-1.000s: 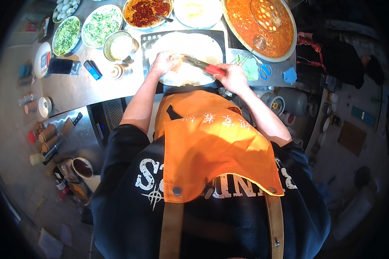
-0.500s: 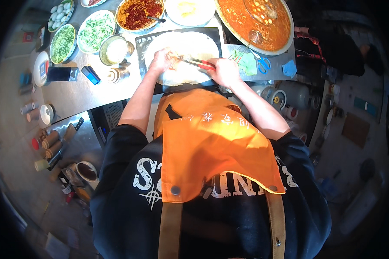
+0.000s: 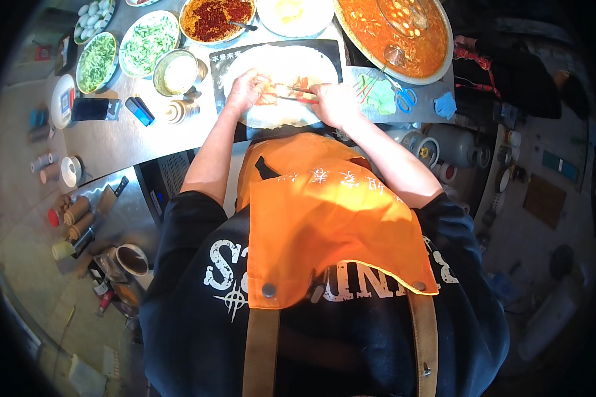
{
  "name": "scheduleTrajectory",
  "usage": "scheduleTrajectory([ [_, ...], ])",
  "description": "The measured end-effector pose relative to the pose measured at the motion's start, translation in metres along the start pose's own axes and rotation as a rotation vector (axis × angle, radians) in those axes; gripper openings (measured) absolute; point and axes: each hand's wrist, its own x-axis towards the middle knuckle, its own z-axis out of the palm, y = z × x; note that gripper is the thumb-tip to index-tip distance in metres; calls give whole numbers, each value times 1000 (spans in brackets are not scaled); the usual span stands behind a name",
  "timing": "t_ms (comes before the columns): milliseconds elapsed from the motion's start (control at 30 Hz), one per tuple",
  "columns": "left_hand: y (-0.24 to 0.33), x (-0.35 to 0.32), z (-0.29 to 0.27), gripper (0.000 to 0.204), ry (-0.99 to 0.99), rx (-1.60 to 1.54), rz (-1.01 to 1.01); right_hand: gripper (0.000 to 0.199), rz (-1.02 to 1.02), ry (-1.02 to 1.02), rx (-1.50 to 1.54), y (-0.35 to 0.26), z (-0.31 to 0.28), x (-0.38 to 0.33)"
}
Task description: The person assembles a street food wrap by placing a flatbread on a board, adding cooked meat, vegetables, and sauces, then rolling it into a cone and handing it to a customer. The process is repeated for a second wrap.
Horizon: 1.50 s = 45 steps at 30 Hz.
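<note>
A pale round sheet (image 3: 281,59), like a thin flatbread, lies on a black board (image 3: 329,49) at the counter's edge. Reddish-orange filling (image 3: 304,82) is spread over its middle. At the sheet's left side my left hand (image 3: 246,91) has its fingers drawn together at the filling; glare hides what is between them. My right hand (image 3: 334,104) is closed round red-handled tongs (image 3: 299,100). Their two arms point left, spread apart over the filling toward my left hand.
Behind the board stand a bowl of chili flakes (image 3: 212,20) with a spoon, a white plate (image 3: 291,30) and a big basin of red soup (image 3: 404,63). Left are shredded-green bowls (image 3: 149,43), a metal pot (image 3: 177,71) and a phone (image 3: 93,110). Blue scissors (image 3: 405,99) lie right.
My right hand has shifted slightly left and the arms of the tongs have spread apart. My left hand has drawn back a little to the left, and more filling shows.
</note>
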Motion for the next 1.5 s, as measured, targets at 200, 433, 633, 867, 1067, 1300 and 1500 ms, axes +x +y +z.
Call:
scheduleTrajectory([
  [200,4,-11,-6,53,72,-416,-51,35,-38,113,144,12,-12,-18],
  [433,33,-39,-23,74,10,-625,-214,37,164,-26,537,36,-14,-27],
  [633,15,-40,-36,65,-154,-1294,-174,30,304,-199,1214,47,-9,-32],
  [867,9,-41,-18,56,-195,-1499,-184,27,322,-343,1415,57,-16,-40],
  [1067,11,-22,-2,51,-131,-624,-361,34,285,-247,1144,67,-3,-43],
  [1300,20,-24,5,51,-131,-582,-283,35,181,-181,1052,67,1,-48],
  [1500,34,-29,-3,51,-297,-407,-249,36,70,-38,544,56,-14,-59],
])
